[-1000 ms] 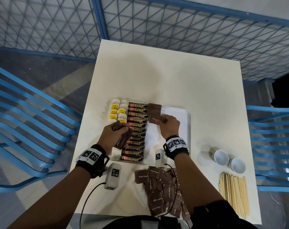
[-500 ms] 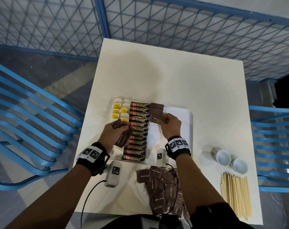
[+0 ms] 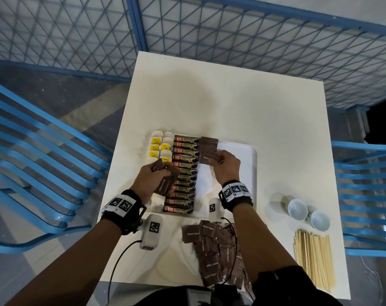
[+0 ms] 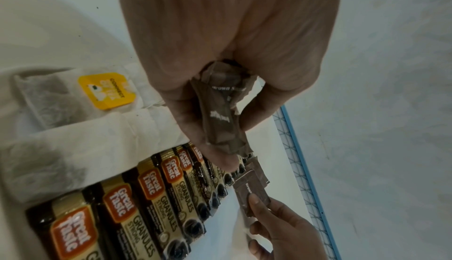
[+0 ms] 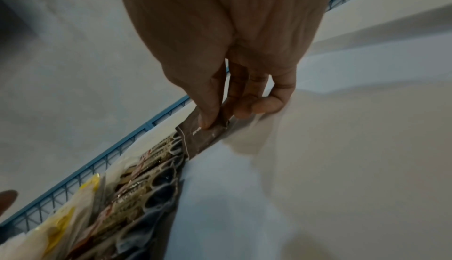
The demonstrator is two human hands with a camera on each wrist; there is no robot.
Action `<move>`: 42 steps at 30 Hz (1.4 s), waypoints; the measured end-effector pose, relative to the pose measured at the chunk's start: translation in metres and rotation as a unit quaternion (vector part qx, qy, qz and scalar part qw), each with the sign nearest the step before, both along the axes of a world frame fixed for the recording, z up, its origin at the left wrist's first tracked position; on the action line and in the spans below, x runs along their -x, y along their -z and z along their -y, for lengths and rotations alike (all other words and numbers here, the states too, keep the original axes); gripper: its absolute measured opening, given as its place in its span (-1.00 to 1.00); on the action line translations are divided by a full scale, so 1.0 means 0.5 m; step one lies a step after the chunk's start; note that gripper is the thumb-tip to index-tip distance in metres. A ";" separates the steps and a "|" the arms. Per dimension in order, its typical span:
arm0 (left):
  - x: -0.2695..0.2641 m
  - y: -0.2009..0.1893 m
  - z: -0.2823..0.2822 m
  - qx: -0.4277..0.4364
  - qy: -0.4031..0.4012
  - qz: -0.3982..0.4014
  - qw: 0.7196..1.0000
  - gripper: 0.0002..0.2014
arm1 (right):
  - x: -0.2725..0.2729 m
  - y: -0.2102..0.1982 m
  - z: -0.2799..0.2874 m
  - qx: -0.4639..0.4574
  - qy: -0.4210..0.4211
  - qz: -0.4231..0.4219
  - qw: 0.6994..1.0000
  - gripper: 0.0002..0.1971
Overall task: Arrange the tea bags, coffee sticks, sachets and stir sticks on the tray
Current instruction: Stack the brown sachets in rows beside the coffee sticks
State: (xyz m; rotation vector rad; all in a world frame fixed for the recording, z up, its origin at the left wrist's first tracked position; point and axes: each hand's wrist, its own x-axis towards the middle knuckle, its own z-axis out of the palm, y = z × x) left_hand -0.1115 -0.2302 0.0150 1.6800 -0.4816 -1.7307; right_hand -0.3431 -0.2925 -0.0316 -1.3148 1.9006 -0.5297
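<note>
Sugar sachets going onto the tray beside the coffee sticks.

Nearest me, a loose sachet pile (image 3: 214, 255) lies on the desk (image 3: 231, 102), stir sticks (image 3: 312, 259) at 3 o'clock of it. My left hand (image 3: 151, 177) has its grip curled round a bunch of sachets (image 4: 220, 113) over the coffee sticks (image 3: 184, 173). My right hand (image 3: 226, 165) grip pinches one sachet (image 3: 206, 159) on the tray (image 3: 251, 155). Another sachet (image 3: 209, 144) lies just past it at 12 o'clock; tea bags (image 3: 160, 147) line the tray's 9 o'clock side.
</note>
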 end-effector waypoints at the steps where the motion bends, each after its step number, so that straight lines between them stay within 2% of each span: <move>1: 0.001 0.000 -0.002 0.002 0.000 -0.003 1.000 -0.75 | -0.002 0.001 0.000 0.001 0.010 0.003 1.000 -0.74; 13: 0.006 0.014 -0.012 0.038 0.000 0.000 0.999 -0.79 | 0.000 0.007 -0.002 0.016 0.064 0.029 0.997 -0.64; 16: 0.008 0.011 -0.012 0.046 -0.013 -0.034 0.998 -0.81 | 0.004 0.004 -0.006 0.018 0.080 0.032 0.996 -0.67; 19: 0.011 -0.001 -0.012 0.049 -0.016 -0.075 0.996 -0.76 | -0.001 -0.009 -0.016 0.055 0.097 0.018 0.994 -0.78; 22: 0.013 -0.009 -0.008 0.042 -0.018 -0.084 0.995 -0.66 | -0.029 -0.030 -0.030 0.064 0.044 0.061 0.995 -0.90; 26: 0.021 -0.017 -0.001 0.045 -0.006 -0.063 0.997 -0.59 | -0.072 -0.071 -0.037 -0.006 -0.121 0.151 0.981 -0.76; 30: 0.022 -0.022 0.003 0.064 -0.019 -0.040 0.997 -0.51 | -0.084 -0.101 -0.044 -0.050 -0.196 0.220 0.954 -0.78; 32: 0.025 -0.024 0.002 0.062 -0.031 -0.039 0.997 -0.50 | -0.086 -0.097 -0.049 -0.045 -0.196 0.221 0.954 -0.85; 37: 0.018 -0.025 -0.008 0.064 0.003 -0.093 0.994 -0.73 | -0.087 -0.084 -0.051 -0.026 -0.165 0.185 0.968 -0.90; 42: 0.011 -0.015 -0.015 0.086 0.025 -0.065 0.994 -0.80 | -0.081 -0.090 -0.049 -0.020 -0.140 0.176 0.974 -0.86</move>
